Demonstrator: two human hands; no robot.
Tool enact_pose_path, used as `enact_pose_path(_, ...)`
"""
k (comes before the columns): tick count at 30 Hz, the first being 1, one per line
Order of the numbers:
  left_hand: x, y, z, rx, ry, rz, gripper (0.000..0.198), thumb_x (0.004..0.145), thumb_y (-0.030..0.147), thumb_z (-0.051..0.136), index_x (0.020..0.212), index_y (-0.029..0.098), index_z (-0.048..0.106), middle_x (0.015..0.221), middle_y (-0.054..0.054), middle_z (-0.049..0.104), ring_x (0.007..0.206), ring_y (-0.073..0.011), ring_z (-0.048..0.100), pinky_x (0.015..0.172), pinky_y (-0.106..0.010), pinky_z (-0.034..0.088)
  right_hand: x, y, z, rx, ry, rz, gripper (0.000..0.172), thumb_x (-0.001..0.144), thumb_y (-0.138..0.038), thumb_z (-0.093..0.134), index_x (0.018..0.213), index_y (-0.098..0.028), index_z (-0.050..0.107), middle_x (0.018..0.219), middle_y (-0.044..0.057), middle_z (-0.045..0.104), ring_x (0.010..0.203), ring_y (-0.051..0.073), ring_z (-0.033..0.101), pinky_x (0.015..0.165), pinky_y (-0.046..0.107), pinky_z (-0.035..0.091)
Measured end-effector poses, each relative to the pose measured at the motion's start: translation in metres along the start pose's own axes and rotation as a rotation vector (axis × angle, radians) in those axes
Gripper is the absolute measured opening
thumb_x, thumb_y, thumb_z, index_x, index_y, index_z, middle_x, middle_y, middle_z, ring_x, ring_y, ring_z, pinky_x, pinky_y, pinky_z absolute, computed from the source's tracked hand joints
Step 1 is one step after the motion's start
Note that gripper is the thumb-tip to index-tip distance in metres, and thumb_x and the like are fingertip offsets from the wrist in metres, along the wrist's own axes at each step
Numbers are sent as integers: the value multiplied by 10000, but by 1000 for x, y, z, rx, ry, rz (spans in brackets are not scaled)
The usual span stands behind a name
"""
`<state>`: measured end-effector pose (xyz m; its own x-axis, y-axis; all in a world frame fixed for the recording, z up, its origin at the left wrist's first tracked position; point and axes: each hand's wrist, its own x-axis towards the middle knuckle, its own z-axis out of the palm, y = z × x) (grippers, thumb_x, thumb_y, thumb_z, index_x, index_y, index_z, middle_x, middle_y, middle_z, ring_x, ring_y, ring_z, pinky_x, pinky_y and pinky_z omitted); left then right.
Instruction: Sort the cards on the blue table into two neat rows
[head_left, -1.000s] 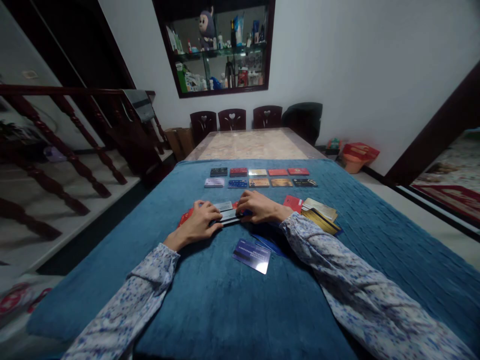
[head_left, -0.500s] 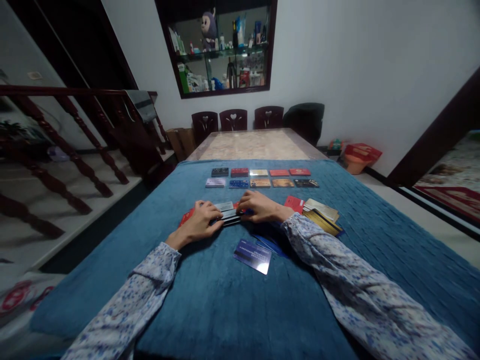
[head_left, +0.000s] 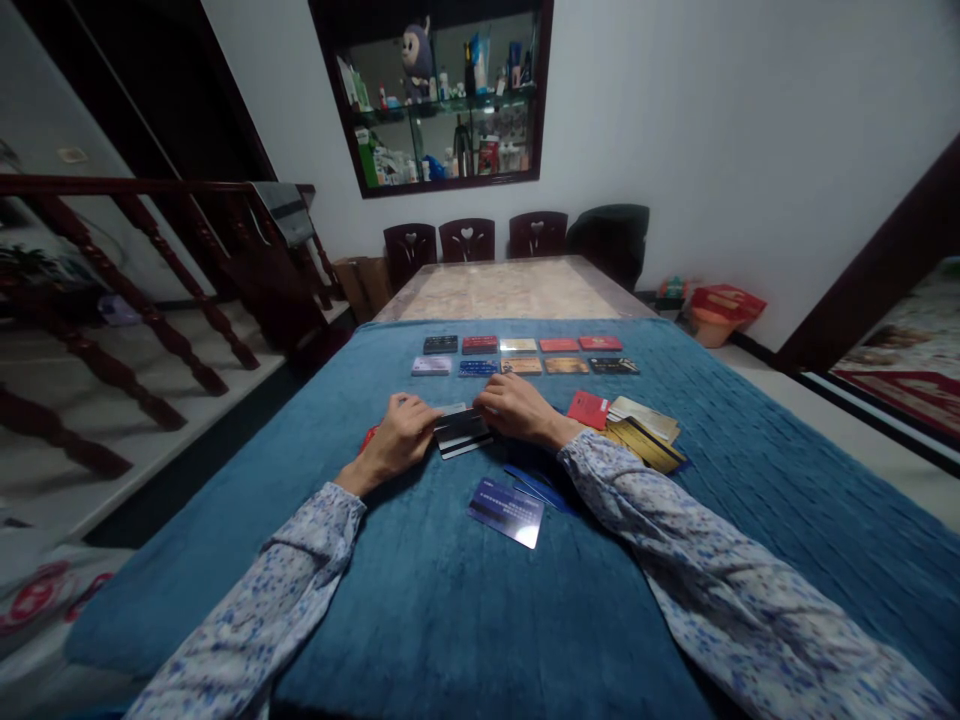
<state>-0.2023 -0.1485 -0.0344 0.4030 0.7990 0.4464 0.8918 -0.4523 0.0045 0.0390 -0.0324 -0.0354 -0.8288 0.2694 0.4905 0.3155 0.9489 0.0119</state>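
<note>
Between my hands a silvery card with a black stripe (head_left: pixel 463 432) is tilted up, held at both ends. My left hand (head_left: pixel 401 430) pinches its left edge, and my right hand (head_left: pixel 514 405) grips its upper right corner. A red card (head_left: pixel 368 438) shows partly behind my left hand. Nearer to me lies a purple-blue card (head_left: pixel 506 512), with blue cards (head_left: pixel 541 490) beside it, partly under my right forearm. To the right are a red card (head_left: pixel 589 409) and overlapping gold cards (head_left: pixel 646 444).
Two rows of card stacks, among them a lilac one (head_left: pixel 431 366) and a black one (head_left: pixel 613 366), lie farther back on the blue cloth (head_left: pixel 420 590). Beyond are the bare marble tabletop (head_left: pixel 517 287) and dark chairs (head_left: pixel 466 240).
The striped card has tipped up between my hands, its dark stripe now facing me. My fingers have drawn in around its ends.
</note>
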Motion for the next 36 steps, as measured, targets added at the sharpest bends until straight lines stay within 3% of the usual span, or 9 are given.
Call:
enact_pose_path(8,1,3,2,-74,66,-140,399,946,141,463,1292,196,655,1057,-84,764,975,-232,659,1031,-471,393,2,-7,3,13,-7,146,232,1006,-189,519,1180,-190,673,996,99,746,974,225,592,834,332,364)
enact_pose_path(16,2,6,9,-70,14,-214,355,927,147,498,1227,219,673,1072,-74,764,981,-234,659,1035,-462,378,2,-12,8,-12,-51,218,221,990,-199,576,1199,-204,648,1020,97,754,961,233,570,803,328,363)
enact_pose_path(24,1,13,9,-48,-29,-248,434,867,215,589,1301,221,594,1249,-110,718,1122,-294,622,1056,-517,342,2,-18,12,-33,-81,240,407,924,-101,542,1320,-160,613,1092,134,711,1005,262,547,838,361,404)
enact_pose_path(36,0,14,11,-34,-19,-260,529,850,193,606,1375,184,539,1219,-136,629,1166,-309,569,1032,-509,369,2,-21,6,-25,-120,256,586,817,-122,642,1396,-138,552,1224,172,647,1142,305,515,879,390,423)
